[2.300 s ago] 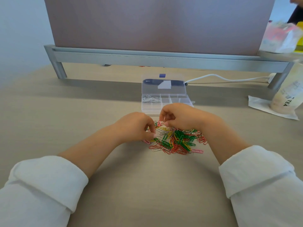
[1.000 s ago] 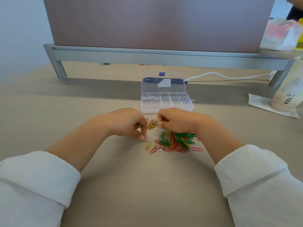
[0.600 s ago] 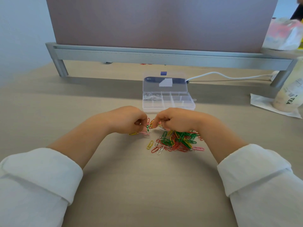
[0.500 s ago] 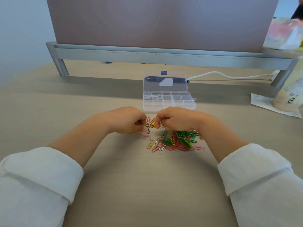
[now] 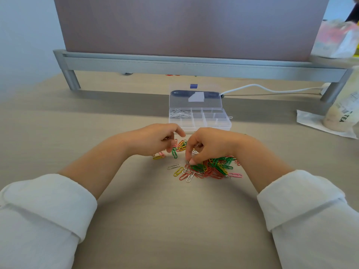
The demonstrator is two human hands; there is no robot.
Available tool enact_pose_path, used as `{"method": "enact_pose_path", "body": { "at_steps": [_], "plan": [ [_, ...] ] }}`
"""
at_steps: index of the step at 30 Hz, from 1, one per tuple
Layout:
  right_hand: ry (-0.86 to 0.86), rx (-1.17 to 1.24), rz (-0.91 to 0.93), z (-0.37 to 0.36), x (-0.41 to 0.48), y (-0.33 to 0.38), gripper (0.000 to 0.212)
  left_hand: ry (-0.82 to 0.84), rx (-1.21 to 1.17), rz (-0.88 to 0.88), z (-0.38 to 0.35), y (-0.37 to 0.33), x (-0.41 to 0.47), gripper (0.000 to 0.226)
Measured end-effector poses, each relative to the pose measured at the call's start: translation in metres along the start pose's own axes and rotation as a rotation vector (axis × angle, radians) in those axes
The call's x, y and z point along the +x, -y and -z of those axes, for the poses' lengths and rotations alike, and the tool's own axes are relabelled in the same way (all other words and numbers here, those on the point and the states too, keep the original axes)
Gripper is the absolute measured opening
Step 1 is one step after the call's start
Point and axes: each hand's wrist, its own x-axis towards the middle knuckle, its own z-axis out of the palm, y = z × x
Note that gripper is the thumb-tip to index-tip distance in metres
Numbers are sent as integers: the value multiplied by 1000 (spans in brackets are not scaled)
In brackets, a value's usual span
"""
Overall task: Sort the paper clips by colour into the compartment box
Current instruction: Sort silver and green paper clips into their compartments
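We are picking from the paper clips, a mixed heap of green, red, yellow, pink and silver near the middle of the desk. The compartment box stands just beyond the heap, toward the desk's far edge, with its lid thrown back. Only its far-left compartment is filled, with white clips.

Our right hand reaches down at the heap's left rim, thumb and forefinger pinched on a single clip; its colour is hard to make out under the fingertips. Our left hand hovers just left of it with fingers curled. Something reddish shows inside the curl, but we cannot tell whether it grips clips or nothing.

To do this well, we judge it best to draw the pinched clip sideways, away from the heap, before lifting, since clips hook together and a straight pull may drag neighbours along. We should stay with one colour, gather several, and then carry them to one bare compartment. Loose strays lie to the left of the heap, such as the green one; these are the easiest to take first.
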Motion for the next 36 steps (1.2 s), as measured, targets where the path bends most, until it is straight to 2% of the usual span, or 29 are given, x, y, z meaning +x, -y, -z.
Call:
{"method": "enact_pose_path", "body": {
  "at_steps": [4, 10, 12, 17, 22, 29, 33, 36],
  "plan": [
    [-14, -46, -34, -2, 0, 3, 4, 44, -46, 7, -2, 1, 1, 29],
    [-26, -21, -37, -2, 0, 1, 5, 80, -98, -35, -1, 3, -2, 16],
    [-33, -23, -37, -3, 1, -1, 5, 45, -9, -23, -3, 3, -2, 10],
    [-59, -24, -67, -4, 5, -6, 4, -102, 341, 9, -3, 3, -2, 22],
    [-57, -75, -83, -5, 7, -5, 8, 26, 289, -57, 0, -4, -6, 22],
    [-24, 13, -95, -4, 7, 1, 23, 176, 325, -16, -3, -6, -6, 9],
    [-33, 107, -70, -5, 3, 2, 17, 130, 293, 38, -6, -3, -3, 24],
    [-26, 163, -80, -4, -2, 1, 24, 85, 195, 21, -6, -1, -2, 19]
  ]
}}
